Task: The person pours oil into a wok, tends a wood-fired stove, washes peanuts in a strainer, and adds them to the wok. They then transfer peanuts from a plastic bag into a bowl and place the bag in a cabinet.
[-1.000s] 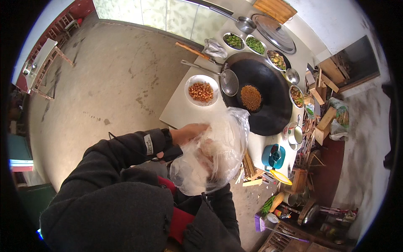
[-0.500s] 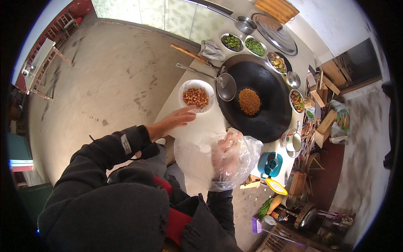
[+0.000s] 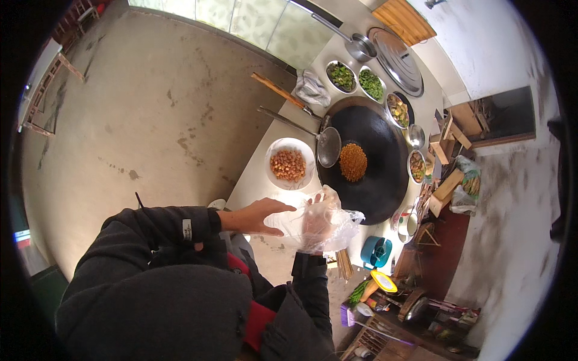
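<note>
Clear plastic glove (image 3: pixel 328 225) over my right hand (image 3: pixel 314 225), held above the counter edge (image 3: pixel 253 186), fingers up and spread inside it, my left hand (image 3: pixel 256 216) flat, fingers together, touching its cuff, bowl of peanuts (image 3: pixel 290 163) and black wok (image 3: pixel 370 159) beyond.

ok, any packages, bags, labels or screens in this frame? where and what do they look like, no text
Clear plastic bag: crumpled, see-through, over the right hand; left hand touches its edge.
Sleeve label: small pale rectangle on the dark left sleeve.
Sack: far right beside wooden blocks, whitish with green and yellow print.
No screens to be seen.
</note>
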The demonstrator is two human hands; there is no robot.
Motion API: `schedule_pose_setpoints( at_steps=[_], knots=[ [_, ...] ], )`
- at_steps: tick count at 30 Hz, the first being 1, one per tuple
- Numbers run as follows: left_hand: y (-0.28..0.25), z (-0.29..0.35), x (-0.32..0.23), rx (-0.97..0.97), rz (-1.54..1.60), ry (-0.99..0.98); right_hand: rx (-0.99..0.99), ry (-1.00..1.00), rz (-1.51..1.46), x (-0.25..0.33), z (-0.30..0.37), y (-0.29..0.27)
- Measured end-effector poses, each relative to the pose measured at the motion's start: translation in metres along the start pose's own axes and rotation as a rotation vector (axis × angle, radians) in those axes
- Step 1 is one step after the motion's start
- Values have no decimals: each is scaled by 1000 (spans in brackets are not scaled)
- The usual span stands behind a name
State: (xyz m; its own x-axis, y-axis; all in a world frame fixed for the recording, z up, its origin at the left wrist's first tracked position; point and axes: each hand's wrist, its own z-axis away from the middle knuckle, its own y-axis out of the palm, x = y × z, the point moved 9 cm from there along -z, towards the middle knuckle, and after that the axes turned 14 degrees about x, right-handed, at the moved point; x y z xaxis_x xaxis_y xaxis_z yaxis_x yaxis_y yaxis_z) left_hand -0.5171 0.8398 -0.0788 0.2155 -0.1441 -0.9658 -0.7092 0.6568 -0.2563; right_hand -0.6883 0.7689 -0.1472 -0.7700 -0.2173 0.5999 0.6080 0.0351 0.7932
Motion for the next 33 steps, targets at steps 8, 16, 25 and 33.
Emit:
schedule_pose_setpoints(
  at_steps=[8,16,25,33],
  knots=[
    [-12,-6,100,-22,290,-107,212,-51,749,-26,-40,5],
    [2,-4,172,-111,1200,-337,155,141,1012,-48,-74,-53],
    [8,-15,157,-14,1544,-95,144,-78,1632,-32,-91,-10],
    [5,-19,158,-67,1538,-206,138,19,1946,-39,-94,79]
  ],
)
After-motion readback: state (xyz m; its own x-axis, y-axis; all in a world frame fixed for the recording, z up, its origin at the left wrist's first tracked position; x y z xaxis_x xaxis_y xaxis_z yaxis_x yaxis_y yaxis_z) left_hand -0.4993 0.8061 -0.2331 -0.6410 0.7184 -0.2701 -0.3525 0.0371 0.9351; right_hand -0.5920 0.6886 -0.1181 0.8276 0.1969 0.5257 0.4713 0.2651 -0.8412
